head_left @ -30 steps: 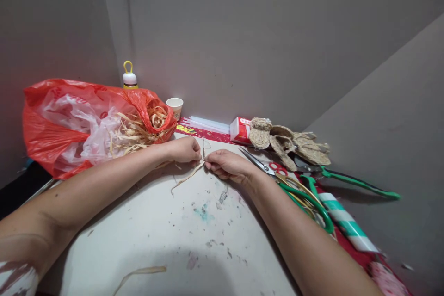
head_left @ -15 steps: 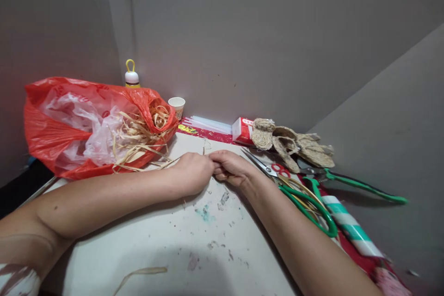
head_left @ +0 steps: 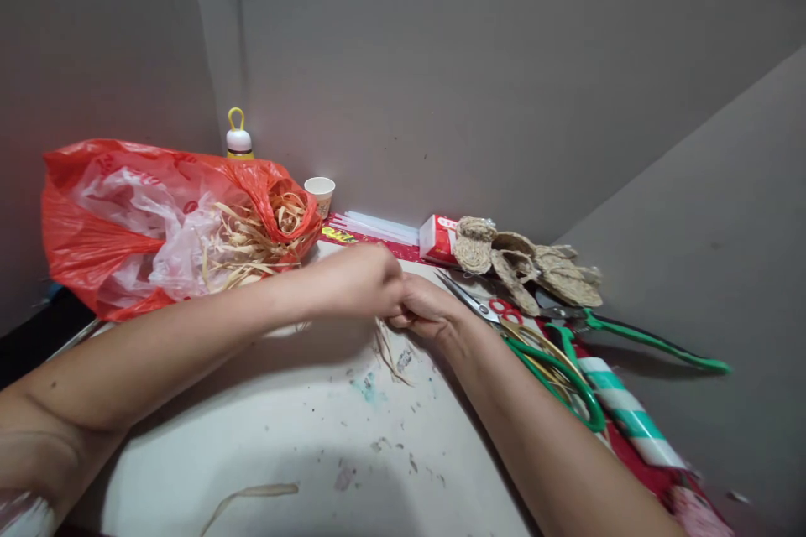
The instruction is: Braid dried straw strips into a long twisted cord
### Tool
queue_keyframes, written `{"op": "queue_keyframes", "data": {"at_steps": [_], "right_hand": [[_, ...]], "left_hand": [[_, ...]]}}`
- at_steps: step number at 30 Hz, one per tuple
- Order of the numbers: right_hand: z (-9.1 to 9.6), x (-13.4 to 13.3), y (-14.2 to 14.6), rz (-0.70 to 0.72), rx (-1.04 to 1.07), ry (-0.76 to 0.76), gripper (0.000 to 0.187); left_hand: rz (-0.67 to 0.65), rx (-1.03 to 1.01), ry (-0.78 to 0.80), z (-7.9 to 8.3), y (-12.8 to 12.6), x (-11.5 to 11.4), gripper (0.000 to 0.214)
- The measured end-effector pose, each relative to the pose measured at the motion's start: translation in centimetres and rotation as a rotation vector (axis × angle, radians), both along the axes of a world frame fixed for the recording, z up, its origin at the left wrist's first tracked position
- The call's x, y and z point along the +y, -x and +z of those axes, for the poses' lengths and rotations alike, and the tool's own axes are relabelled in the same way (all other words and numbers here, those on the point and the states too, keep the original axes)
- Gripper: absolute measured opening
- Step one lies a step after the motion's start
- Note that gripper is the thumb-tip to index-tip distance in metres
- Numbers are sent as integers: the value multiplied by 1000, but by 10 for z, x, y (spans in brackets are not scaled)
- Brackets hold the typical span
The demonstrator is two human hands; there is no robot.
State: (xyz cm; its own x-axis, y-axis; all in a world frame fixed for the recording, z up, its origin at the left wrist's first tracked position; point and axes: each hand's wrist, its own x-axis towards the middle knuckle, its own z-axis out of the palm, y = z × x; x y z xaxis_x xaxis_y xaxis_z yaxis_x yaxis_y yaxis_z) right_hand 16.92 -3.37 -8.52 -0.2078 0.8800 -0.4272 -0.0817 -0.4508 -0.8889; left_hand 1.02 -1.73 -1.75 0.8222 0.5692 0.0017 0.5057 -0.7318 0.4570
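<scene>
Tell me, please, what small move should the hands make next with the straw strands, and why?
Probably draw the left hand and right hand slightly apart to tighten the straw strands: both pinch them together, and loose ends hang slack below.

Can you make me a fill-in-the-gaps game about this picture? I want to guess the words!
1. The left hand and the right hand meet and pinch thin straw strands above the white ____.
2. More straw spills from a red plastic ____.
3. The white bottle behind it has a loop handle coloured ____.
4. The small scissors near the right hand have finger rings coloured ____.
Missing words: table; bag; yellow; red.
</scene>
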Motion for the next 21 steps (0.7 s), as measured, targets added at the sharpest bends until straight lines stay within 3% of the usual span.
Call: {"op": "queue_keyframes", "data": {"at_steps": [2,3,6,8,11,16,21], "right_hand": [[1,0,-1,21,25,30,15],[1,1,-2,31,40,49,14],[0,1,-5,40,73,67,14],[-1,2,-7,52,92,69,14],[-2,1,-10,73,110,60,14],[5,0,-7,137,96,54,14],[10,-1,-6,168,-18,96,12]], "left_hand": [[242,-179,19,-11,-4,25,16],[296,-198,163,-20,-6,35,12],[322,-176,817,-47,-15,46,15],[340,-213,1001,-56,-18,44,14],[396,-252,905,-59,-18,42,12],[354,-227,709,-65,-14,53,14],[335,-207,672,-69,-12,57,17]]}}
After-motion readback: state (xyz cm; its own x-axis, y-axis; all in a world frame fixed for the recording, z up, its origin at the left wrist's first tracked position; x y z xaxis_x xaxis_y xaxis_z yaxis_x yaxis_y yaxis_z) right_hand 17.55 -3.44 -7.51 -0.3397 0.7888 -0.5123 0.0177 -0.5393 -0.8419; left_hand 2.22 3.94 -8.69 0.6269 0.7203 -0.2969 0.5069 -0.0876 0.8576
